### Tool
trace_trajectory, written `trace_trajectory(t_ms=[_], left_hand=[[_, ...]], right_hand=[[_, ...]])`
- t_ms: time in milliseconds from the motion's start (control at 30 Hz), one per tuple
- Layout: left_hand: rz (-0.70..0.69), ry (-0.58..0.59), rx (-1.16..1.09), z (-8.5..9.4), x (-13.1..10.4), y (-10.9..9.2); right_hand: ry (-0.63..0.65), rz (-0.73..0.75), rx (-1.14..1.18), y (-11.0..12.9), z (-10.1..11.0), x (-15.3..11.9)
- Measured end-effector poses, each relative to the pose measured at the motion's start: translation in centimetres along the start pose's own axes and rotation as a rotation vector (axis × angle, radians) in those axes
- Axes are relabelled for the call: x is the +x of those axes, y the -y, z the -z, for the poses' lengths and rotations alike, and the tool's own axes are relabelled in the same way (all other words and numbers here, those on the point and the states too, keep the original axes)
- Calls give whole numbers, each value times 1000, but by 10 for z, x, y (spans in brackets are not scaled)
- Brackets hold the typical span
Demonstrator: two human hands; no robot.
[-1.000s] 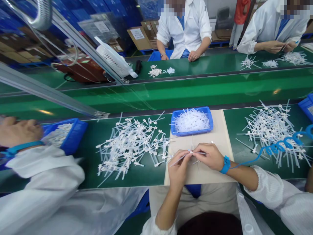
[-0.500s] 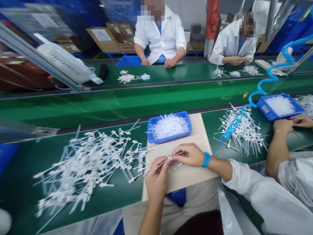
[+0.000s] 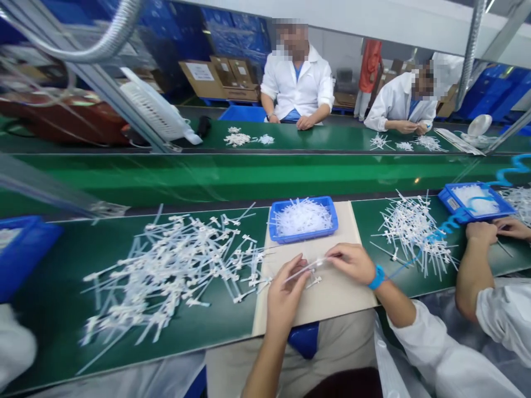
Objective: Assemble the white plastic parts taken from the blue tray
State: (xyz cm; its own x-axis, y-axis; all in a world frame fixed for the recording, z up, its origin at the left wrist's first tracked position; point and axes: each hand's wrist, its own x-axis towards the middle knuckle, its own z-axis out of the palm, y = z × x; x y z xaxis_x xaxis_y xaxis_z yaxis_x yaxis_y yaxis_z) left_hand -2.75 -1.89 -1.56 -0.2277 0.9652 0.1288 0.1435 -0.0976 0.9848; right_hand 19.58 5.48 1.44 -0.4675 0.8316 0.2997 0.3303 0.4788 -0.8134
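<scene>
Newly, left hand (image 3: 284, 296) spread around strip (image 3: 298, 273) | right hand (image 3: 355, 265) pinched its far end | latter apparently carried it

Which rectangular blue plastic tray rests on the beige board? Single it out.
The near row's middle tray, heaped with whitish strips, ahead of the left hand; the left tray and right tray sit off the board.

The left hand (image 3: 286, 290) is near the centre of the frame, its forearm (image 3: 265, 359) rising steeply from the bottom, thumb and fingers curled toward each other. The right hand (image 3: 352, 262) (its forearm (image 3: 396, 304) slanting from lower right) has fingertips pinched, near the left's but apart.
</scene>
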Motion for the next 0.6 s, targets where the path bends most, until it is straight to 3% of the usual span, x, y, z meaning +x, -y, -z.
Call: trace_trajectory(t_ms=[200,333,400,500,600], left_hand=[[-202,31,229,-6,-2,6],[-306,-1,361,-7,-8,14],[-327,22,404,-6,-12,18],[-330,66,458,-1,-16,24],[-329,85,494,6,-18,30]], right_hand=[[-521,-317,-225,-17,84,-45],[-611,-437,-489,-36,128,-67],[-623,-423,-572,-39,136,-71],[-629,-379,-551,-31,127,-69],[-422,-320,-387,-15,100,-52]])
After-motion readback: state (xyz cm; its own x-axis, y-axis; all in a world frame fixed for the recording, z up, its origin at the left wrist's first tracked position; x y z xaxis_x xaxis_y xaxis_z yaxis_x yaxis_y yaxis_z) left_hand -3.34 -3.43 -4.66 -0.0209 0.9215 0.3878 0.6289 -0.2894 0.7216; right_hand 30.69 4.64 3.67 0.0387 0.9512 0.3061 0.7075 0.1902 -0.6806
